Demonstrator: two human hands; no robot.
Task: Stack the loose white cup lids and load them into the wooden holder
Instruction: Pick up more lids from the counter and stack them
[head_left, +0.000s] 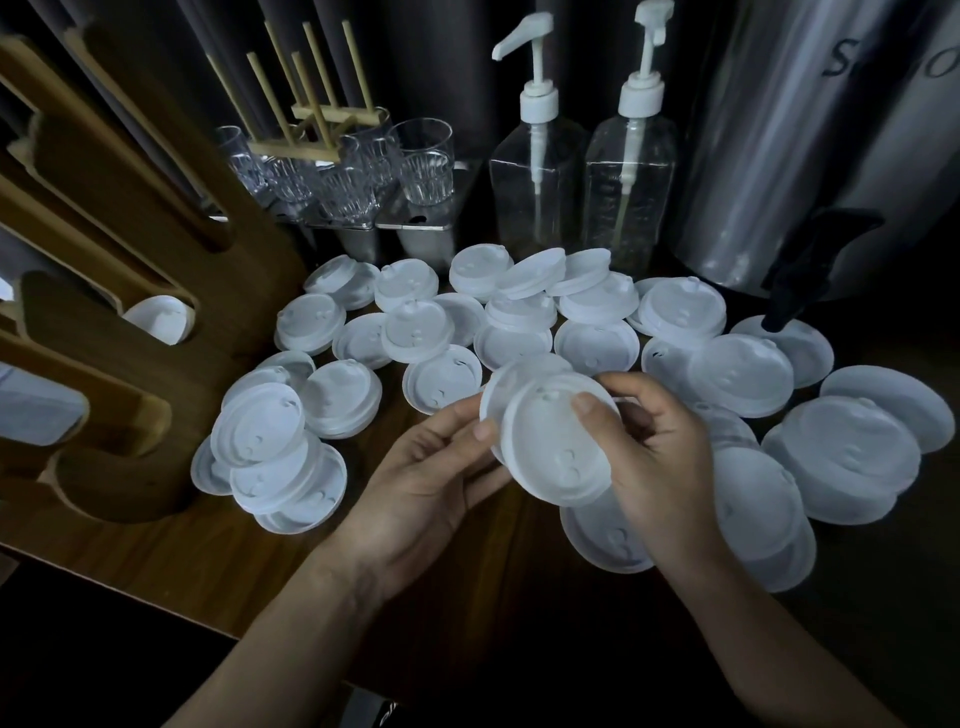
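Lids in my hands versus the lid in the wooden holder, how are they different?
The held lids are at least two, partly overlapped, pinched by the left hand and right hand above the table; the holder lid sits inside the wooden holder, touched by neither hand. The held lids show almost whole; the holder lid shows only through a slot. All are white and round.

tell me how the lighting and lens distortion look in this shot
Head view: dim, cool light, so the white lids stand out while the bottom of the frame sinks into black. The head view's wide lens bows the wooden holder on the left and the metal urn on the right. Pale glare streaks run down the urn.
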